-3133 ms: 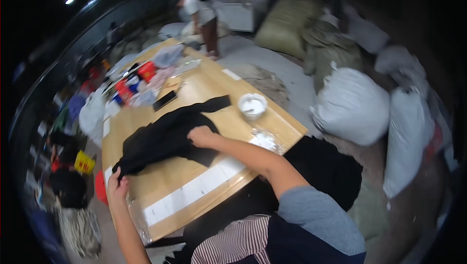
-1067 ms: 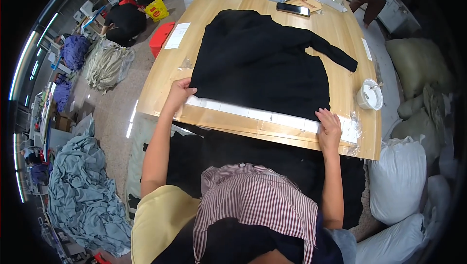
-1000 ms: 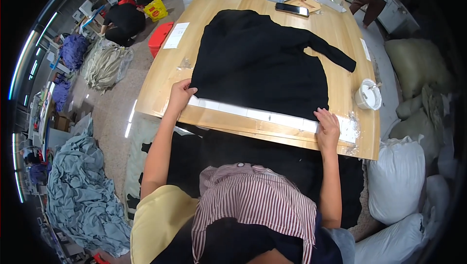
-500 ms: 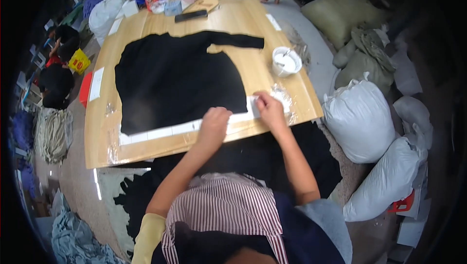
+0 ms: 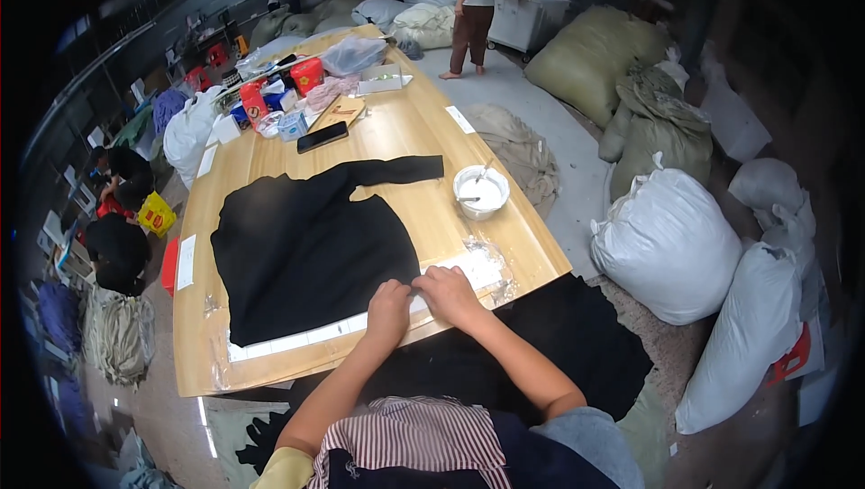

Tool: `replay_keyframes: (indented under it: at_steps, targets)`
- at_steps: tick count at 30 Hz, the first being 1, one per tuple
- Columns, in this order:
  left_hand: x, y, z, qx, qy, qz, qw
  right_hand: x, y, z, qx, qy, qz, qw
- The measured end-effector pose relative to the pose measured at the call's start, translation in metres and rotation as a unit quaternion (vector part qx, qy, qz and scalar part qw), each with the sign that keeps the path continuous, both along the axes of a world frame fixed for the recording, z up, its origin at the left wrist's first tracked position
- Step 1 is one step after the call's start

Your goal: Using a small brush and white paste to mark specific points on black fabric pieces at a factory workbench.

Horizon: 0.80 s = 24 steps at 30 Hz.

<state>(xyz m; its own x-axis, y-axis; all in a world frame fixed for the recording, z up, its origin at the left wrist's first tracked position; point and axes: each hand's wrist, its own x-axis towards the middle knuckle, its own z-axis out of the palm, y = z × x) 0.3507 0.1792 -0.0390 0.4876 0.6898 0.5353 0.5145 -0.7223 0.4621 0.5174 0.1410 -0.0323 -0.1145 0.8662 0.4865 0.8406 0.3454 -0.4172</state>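
A black long-sleeved garment [image 5: 315, 246] lies flat on the wooden table [image 5: 396, 133], one sleeve stretched to the right. Under its near edge runs a white strip [image 5: 302, 337]. At the garment's near right corner, my left hand [image 5: 389, 311] has its fingers curled down on the edge. My right hand [image 5: 448, 294] is right beside it, thumb and fingers drawn together at the same corner. Both hands appear to pinch the black cloth, though the fingertips are partly hidden. To the right of the garment stands a white tub [image 5: 481, 193] of white stuff with a stick-like tool in it.
Farther back lie a black phone [image 5: 323, 137], red packets [image 5: 307, 76] and other small items. Black cloth [image 5: 577, 345] hangs or lies below the table's near edge. White sacks [image 5: 667, 246] stand on the right. A person [image 5: 473, 12] stands beyond the table; others crouch at left.
My right hand has moved left from the white strip to the garment's corner, meeting my left hand. The view has tilted up, showing more of the room.
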Motion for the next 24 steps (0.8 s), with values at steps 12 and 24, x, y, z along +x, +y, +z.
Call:
replay_keyframes:
  at_steps: [12, 24]
  targets:
    - [0.056, -0.006, 0.002, 0.016, -0.023, -0.053, 0.998, 0.060, -0.015, -0.004, 0.076, -0.041, 0.008, 0.996]
    - [0.053, -0.002, 0.000, 0.011, -0.039, -0.076, 0.996, 0.089, -0.010, 0.011, 0.042, 0.160, -0.074, 0.983]
